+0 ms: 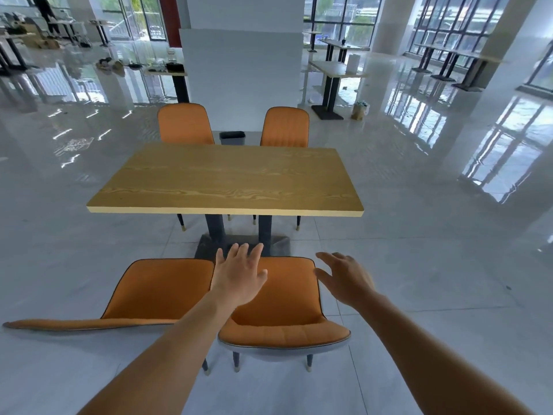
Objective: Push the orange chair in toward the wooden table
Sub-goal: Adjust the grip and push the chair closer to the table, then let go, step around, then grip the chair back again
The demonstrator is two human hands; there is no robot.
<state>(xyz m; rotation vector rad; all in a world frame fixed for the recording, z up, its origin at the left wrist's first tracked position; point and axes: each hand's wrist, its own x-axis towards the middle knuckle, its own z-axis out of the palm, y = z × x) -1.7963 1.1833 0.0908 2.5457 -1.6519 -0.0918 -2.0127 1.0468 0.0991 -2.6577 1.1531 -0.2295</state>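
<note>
Orange chairs [184,124] four, wooden table [227,178] one. Left hand [239,277], right hand [344,280] spread, empty, over near-right chair [281,301].

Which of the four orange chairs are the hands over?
The near right chair: left hand and right hand spread over its seat. The near left chair stands beside it, and two far chairs stand across the wooden table.
</note>
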